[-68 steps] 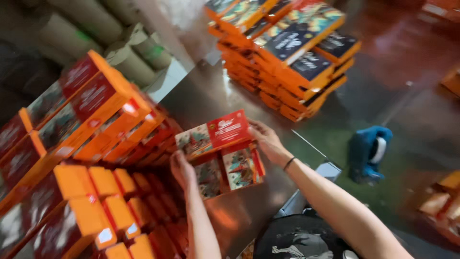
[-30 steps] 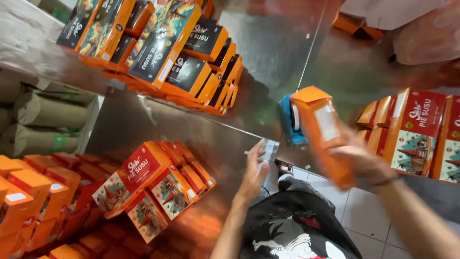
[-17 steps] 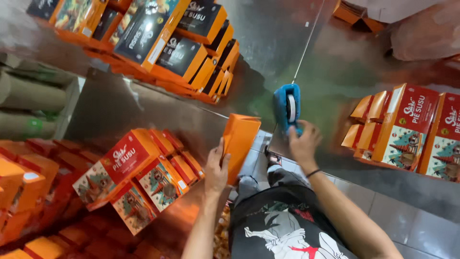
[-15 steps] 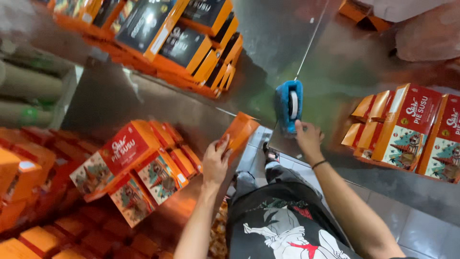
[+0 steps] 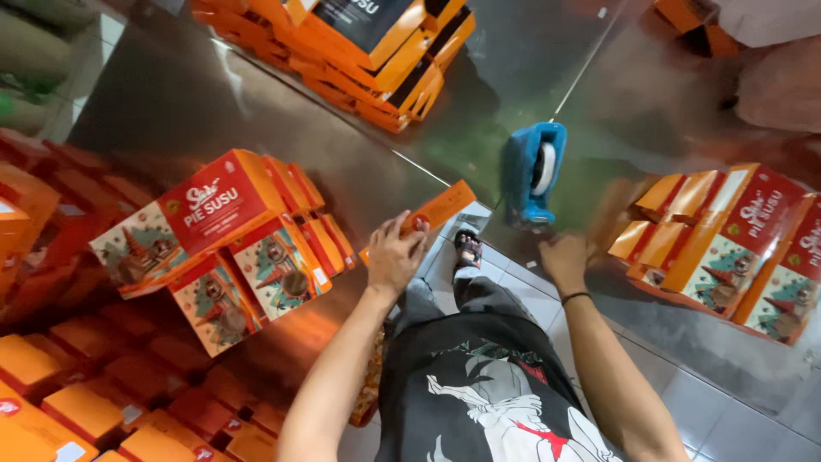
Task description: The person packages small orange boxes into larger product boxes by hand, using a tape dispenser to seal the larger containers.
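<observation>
Since half a second ago the left hand (image 5: 395, 257) has lowered the orange box (image 5: 428, 214) toward the table (image 5: 256, 94), and the right hand (image 5: 567, 259) has dropped from the blue tape dispenser (image 5: 534, 174) to the table edge below it; from the head camera, the box is a flat, slim orange carton seen nearly edge-on, tilted up to the right, with a small red round mark at the end under the fingers; the left hand is closed around that near end, thumb and fingers pinching it, and the box sits at the table's near edge, just left of the dispenser; the right hand rests fingers-down on the edge, holding nothing, a dark band on its wrist; to the left stands a row of red-and-orange printed boxes (image 5: 214, 231) leaning together; to the right lies another group of such boxes (image 5: 735, 248); at the far side a stack of orange and black cartons (image 5: 368, 43) rises; below, a black printed shirt (image 5: 479, 393) and a sandalled foot (image 5: 469, 248) on pale floor tiles.
</observation>
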